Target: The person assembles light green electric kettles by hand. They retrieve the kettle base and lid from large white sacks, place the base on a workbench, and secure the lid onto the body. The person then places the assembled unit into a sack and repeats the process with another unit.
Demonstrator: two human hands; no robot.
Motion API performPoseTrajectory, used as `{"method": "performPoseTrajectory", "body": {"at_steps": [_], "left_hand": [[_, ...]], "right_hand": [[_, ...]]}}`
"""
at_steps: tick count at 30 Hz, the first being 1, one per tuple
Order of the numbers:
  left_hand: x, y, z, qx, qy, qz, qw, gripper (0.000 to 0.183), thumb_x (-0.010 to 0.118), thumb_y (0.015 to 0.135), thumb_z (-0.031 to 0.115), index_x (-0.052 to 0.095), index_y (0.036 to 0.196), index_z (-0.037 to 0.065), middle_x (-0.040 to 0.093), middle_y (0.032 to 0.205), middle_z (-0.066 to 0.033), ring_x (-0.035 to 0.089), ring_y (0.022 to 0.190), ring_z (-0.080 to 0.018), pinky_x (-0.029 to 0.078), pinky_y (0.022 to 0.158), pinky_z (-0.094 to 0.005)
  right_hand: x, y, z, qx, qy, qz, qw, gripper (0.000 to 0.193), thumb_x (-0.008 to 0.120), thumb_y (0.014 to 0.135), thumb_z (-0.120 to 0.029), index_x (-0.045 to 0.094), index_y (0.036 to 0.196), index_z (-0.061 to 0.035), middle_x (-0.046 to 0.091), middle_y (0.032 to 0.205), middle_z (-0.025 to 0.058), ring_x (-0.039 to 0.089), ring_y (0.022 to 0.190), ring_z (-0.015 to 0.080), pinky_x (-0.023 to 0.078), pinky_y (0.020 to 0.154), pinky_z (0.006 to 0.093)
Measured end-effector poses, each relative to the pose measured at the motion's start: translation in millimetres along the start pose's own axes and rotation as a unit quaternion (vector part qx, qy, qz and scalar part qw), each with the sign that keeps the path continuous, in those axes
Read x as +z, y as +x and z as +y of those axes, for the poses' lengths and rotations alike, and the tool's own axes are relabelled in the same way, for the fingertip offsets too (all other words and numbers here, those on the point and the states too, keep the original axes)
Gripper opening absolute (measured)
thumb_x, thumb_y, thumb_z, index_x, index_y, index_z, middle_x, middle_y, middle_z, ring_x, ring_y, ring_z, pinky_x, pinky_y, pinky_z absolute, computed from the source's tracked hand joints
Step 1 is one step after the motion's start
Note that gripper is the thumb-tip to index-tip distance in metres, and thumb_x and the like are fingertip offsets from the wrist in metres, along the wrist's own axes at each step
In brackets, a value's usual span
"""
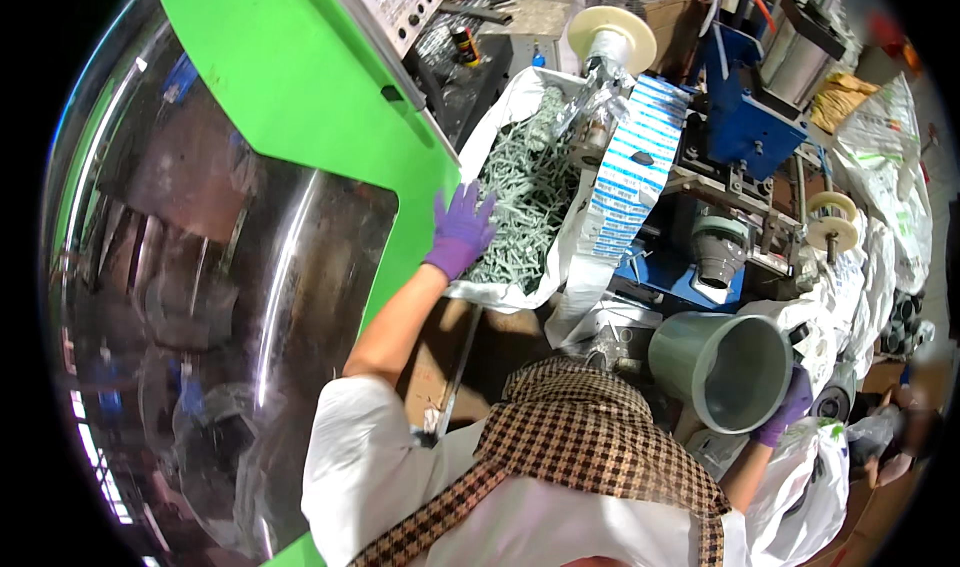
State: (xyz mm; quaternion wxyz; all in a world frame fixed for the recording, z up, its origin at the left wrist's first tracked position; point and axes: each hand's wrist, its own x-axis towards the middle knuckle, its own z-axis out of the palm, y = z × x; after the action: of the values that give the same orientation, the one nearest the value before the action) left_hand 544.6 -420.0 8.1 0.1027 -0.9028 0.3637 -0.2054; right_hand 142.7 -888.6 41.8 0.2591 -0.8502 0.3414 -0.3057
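My left hand (461,231), in a purple glove, has its fingers spread at the left edge of a white-lined box. Inside lies a heap of small grey-green plastic pieces (520,187), slim and stick-like. My fingertips reach over the near left part of the heap, and nothing shows in that hand. On the right, my gloved right hand (785,409) grips the outer side of a grey-green plastic bucket (690,352). The bucket is tilted, its round mouth turned to the right, and no contents show inside. Part of my right hand is hidden behind the bucket.
A green machine (270,77) with a curved clear cover fills the left. Beyond the box stands a cream spool (612,35); a blue-and-white label strip (630,182) runs along its right. A blue press (745,117) stands far right, with white plastic bags (800,482) nearer.
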Motion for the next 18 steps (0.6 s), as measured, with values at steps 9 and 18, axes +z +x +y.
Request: {"method": "performPoseTrajectory", "body": {"at_steps": [9, 18], "left_hand": [[1.9, 123.0, 119.8, -0.125, -0.781, -0.056, 0.609, 0.075, 0.074, 0.087, 0.007, 0.038, 0.152, 0.008, 0.062, 0.121, -0.0073, 0.054, 0.077, -0.0049, 0.046, 0.066, -0.0183], [15.7, 155.0, 103.0, -0.111, -0.824, -0.068, 0.551, 0.047, 0.073, 0.086, 0.003, 0.060, 0.131, 0.001, 0.068, 0.104, -0.0022, 0.062, 0.091, -0.0068, 0.051, 0.081, -0.0215]], "right_hand": [[34.7, 32.4, -55.8, -0.311, 0.090, -0.083, 0.943, 0.014, 0.061, 0.084, -0.013, 0.068, 0.081, -0.0021, 0.065, 0.073, 0.0135, 0.062, 0.069, 0.0343, 0.050, 0.070, 0.0417], [31.9, 31.6, -77.1, -0.308, 0.077, -0.094, 0.943, 0.008, 0.064, 0.078, -0.010, 0.067, 0.080, -0.0036, 0.056, 0.066, 0.0108, 0.056, 0.061, 0.0314, 0.046, 0.063, 0.0406]]}}
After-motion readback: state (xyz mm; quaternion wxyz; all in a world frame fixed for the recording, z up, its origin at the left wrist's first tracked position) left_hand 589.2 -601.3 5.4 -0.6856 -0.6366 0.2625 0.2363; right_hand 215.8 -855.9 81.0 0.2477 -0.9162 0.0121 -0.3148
